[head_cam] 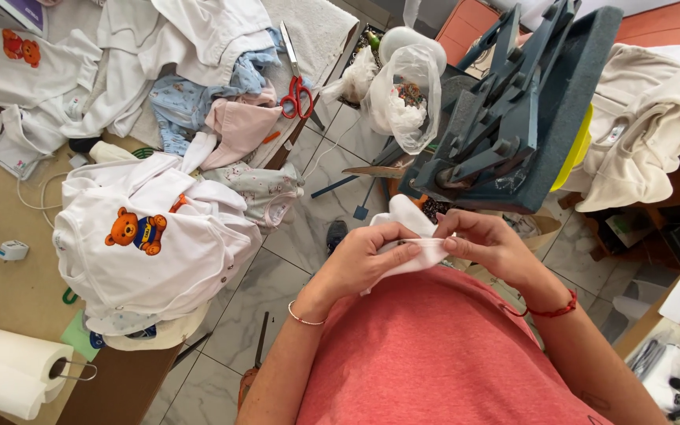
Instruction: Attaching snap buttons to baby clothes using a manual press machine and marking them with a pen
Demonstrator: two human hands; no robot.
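Note:
Both my hands hold a small white piece of cloth (pixel 412 218) in front of my chest. My left hand (pixel 369 256) grips its lower edge with thumb and fingers. My right hand (pixel 483 238) pinches the same edge from the right, fingertips almost touching the left hand. The cloth bunches up above my fingers. A thin bracelet sits on my left wrist, a red cord on my right.
A pile of white baby garments with a bear print (pixel 143 244) lies on the brown table (pixel 9 291) at left. Red-handled scissors (pixel 297 94), a paper roll (pixel 9 370), a dark heat press (pixel 513 110), a plastic bag (pixel 407 94) and cream clothes (pixel 647 126) surround me.

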